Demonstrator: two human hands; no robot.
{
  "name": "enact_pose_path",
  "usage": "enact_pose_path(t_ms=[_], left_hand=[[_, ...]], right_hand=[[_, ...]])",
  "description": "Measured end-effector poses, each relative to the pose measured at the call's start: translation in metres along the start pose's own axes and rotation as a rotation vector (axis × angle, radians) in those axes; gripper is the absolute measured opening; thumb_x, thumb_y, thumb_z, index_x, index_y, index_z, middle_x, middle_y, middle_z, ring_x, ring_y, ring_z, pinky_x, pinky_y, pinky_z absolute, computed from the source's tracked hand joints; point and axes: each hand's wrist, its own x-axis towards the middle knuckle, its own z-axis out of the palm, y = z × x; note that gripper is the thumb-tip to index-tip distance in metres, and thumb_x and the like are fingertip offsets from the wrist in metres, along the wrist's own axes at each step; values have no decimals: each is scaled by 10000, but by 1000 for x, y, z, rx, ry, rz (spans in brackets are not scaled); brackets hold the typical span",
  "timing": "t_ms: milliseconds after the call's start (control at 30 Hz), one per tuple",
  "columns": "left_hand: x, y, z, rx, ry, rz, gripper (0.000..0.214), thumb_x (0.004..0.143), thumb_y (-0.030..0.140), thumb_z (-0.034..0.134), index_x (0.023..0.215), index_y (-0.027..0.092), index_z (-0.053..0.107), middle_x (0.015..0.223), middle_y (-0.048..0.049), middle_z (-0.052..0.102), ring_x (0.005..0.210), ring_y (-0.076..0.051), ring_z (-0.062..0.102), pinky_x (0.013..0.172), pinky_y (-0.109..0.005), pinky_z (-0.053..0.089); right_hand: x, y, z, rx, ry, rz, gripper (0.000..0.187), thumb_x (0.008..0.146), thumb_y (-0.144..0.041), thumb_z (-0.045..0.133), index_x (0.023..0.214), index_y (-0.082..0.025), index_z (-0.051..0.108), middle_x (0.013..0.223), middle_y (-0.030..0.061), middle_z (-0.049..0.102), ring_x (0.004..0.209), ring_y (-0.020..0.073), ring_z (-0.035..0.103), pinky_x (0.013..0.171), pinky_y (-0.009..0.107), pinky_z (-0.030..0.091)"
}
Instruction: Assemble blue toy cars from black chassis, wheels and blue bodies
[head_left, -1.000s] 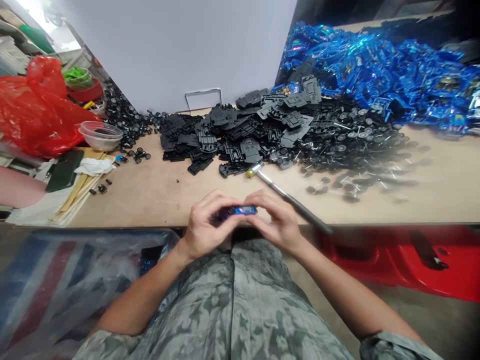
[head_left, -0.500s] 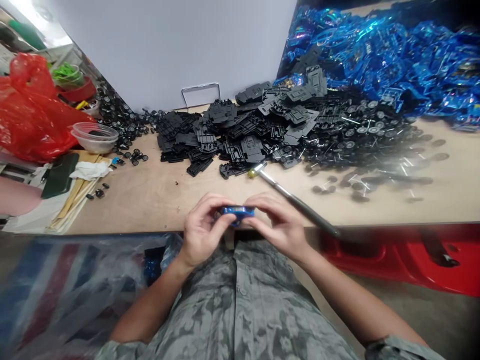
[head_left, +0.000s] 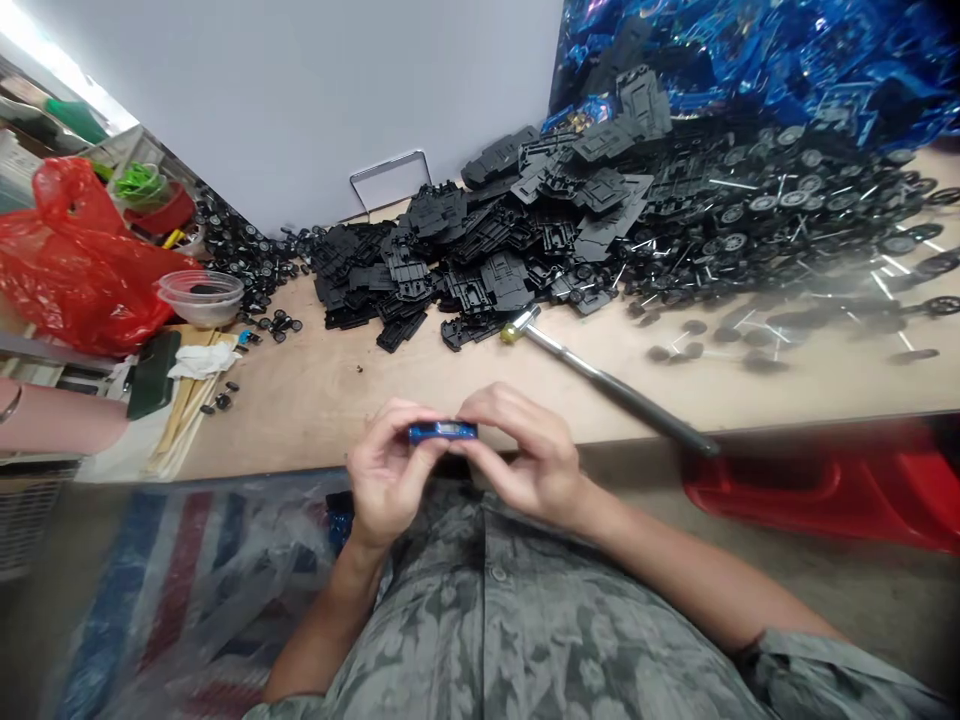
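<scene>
Both of my hands hold a small blue toy car (head_left: 443, 432) up in front of my chest, just over the near table edge. My left hand (head_left: 394, 465) pinches its left end and my right hand (head_left: 525, 445) grips its right end, with the fingers covering part of the body. Its wheels are hidden. Beyond my right hand, a long metal-shafted tool (head_left: 607, 383) with a yellow tip lies on the wooden table (head_left: 300, 400), its far end overhanging the edge.
Heaps of black plastic car chassis (head_left: 495, 270) and black wheels on axles (head_left: 780, 215) cover the table, with shiny blue packets (head_left: 750, 50) behind. To the left are a red plastic bag (head_left: 82, 270), a clear bowl (head_left: 200, 298) and a person's forearm (head_left: 52, 418). A striped woven bag (head_left: 172, 570) sits below left.
The whole view has tilted and swung, so the table edge now slopes. The blue car has turned in my fingers, showing more of its side, and has shifted slightly left.
</scene>
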Motion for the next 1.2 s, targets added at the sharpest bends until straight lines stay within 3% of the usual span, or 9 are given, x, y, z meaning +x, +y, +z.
enact_pose_path(t_ms=[167,367,533,667,767,900,1000,1067,1200], left_hand=[[0,-4,-1,43,35,-7,129,896,229,746,1022,216,722,933,-45,657,882,-167,641,777,-266,532],[-1,-12,-10,-8,19,-90,150,893,299,755,1020,225,725,930,-41,645,890,-174,647,808,-282,542],[7,-10,-6,10,9,-41,116,897,243,749,1008,220,725,921,-28,640,878,-142,631,797,-237,522],[13,-11,-1,-11,-135,-163,440,806,325,846,1186,207,657,1149,-90,703,1037,-206,686,890,-297,563],[14,-14,-3,48,-206,-270,510,783,348,863,1215,194,638,1114,-86,729,957,-201,713,836,-288,577],[17,-13,-10,259,-274,-113,342,818,261,823,1134,198,710,1049,-71,732,971,-205,699,876,-304,552],[21,-13,-13,314,-390,-8,330,821,230,812,1138,204,726,1047,-81,725,970,-215,693,861,-318,544],[22,-16,-12,284,-393,4,333,812,263,831,1119,195,723,1029,-86,724,956,-216,693,853,-320,542],[20,-23,-8,223,-324,-27,254,835,282,816,1048,182,720,990,-76,714,930,-197,683,846,-306,530]], right_hand=[[-2,2,6,-39,29,-8,120,956,-147,619,1050,-184,685,907,87,712,834,207,664,796,369,581],[-1,15,2,135,-49,122,193,901,-306,771,1030,-180,700,931,79,733,851,195,704,765,319,598],[-2,17,1,88,-26,60,105,926,-217,715,1017,-170,693,903,83,716,838,195,677,775,336,588],[-11,32,-4,256,134,280,206,896,-319,776,1038,-198,688,990,74,729,927,198,721,826,329,630],[-20,45,-15,306,207,387,261,893,-350,779,1096,-224,675,1058,63,741,971,196,742,880,333,645],[-26,46,-35,120,66,262,476,866,-250,796,1313,-247,635,1274,110,702,1171,249,698,1019,422,599],[-24,39,-43,-71,-67,136,308,894,-216,753,1196,-227,696,1074,92,757,996,239,726,908,408,610],[-23,37,-44,-155,-121,135,153,908,-227,738,1058,-208,715,927,67,755,856,214,717,793,360,601],[-22,40,-40,-197,-175,167,200,901,-256,754,1079,-188,694,908,64,745,809,193,704,725,315,576]])
